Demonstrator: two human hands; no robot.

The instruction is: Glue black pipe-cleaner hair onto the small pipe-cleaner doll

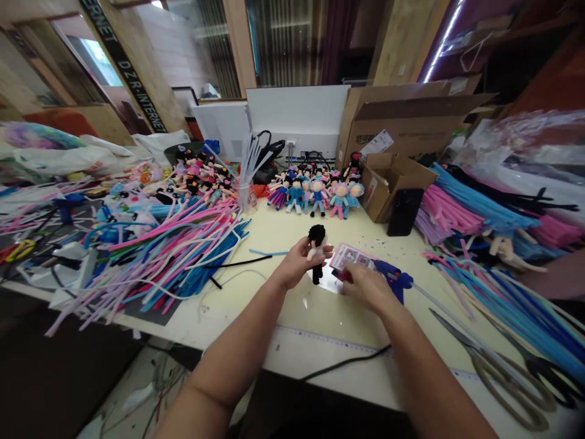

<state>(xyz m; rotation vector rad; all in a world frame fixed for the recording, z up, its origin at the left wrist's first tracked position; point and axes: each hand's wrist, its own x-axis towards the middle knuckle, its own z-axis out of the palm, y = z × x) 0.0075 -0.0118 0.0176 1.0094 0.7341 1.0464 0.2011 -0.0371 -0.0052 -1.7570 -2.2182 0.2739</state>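
Observation:
Near the middle of the table my left hand (299, 262) is closed around a small fuzzy doll (317, 235) with black hair, a pale body and black legs. The doll is upright. To its right, my right hand (368, 286) reaches down with its fingers drawn together over a pink-edged printed packet (351, 256). Something small, dark and reddish shows at those fingertips, and I cannot make out what it is. A blue glue gun (397, 274) with a clear glue stick in its back lies just beyond the right hand.
Pipe cleaners (183, 256) are heaped at left, with more bundles (466, 201) at right. Finished dolls (315, 195) line the back beside a small open carton (388, 183) and a black phone (406, 211). Large scissors (491, 366) lie front right. A ruler strip (320, 341) runs along the front.

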